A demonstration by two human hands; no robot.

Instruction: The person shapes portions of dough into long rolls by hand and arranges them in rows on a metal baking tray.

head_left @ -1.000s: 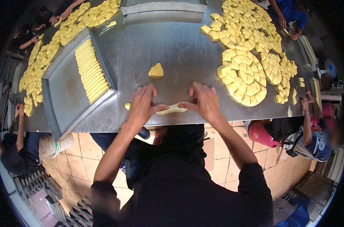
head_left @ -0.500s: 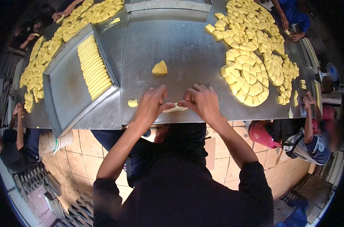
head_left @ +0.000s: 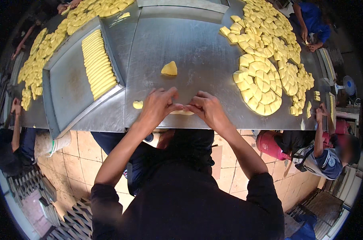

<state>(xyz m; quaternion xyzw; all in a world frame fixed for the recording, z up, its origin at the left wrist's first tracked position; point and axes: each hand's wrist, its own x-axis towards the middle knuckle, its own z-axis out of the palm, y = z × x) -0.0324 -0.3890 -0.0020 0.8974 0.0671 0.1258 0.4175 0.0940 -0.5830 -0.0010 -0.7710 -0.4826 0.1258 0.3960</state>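
Left hand (head_left: 159, 107) and right hand (head_left: 207, 108) curl at a dough strip (head_left: 182, 112), grip unclear.
Leftward, a tray (head_left: 63, 86) is part-filled with rolls (head_left: 98, 66); rightward, many pieces (head_left: 259, 86) look unshaped.

a shiny metal bench (head_left: 189, 44) stretches beneath and beyond the right grip (head_left: 208, 109); tan floor tiles (head_left: 230, 174) lie below it, and a fan (head_left: 349, 85) stands far right of it, in dimmer light.

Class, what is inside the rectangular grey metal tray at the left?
Slender yellow dough rolls line its right side in one row; bare bottom shows beside them. The bottom beneath the rolls is covered.
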